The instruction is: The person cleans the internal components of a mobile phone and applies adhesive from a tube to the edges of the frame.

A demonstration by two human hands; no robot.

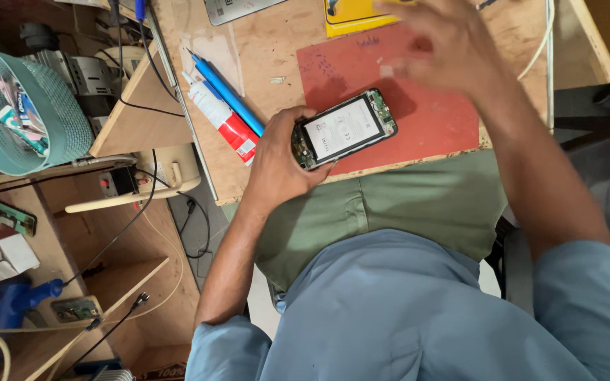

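Observation:
My left hand [280, 159] grips the lower end of an opened phone [344, 128] whose back is off, showing a white battery and green circuit boards. The phone rests at the front edge of a red work mat [432, 116] on the wooden bench. My right hand [446, 46] hovers blurred above the mat's far side, fingers spread, holding nothing that I can make out.
A blue tool [229, 95] and a white-and-red tube [222, 120] lie left of the mat. A yellow case [354, 15] and a grey panel [238, 8] sit at the back. A teal basket [22, 106] and cables crowd the left shelves.

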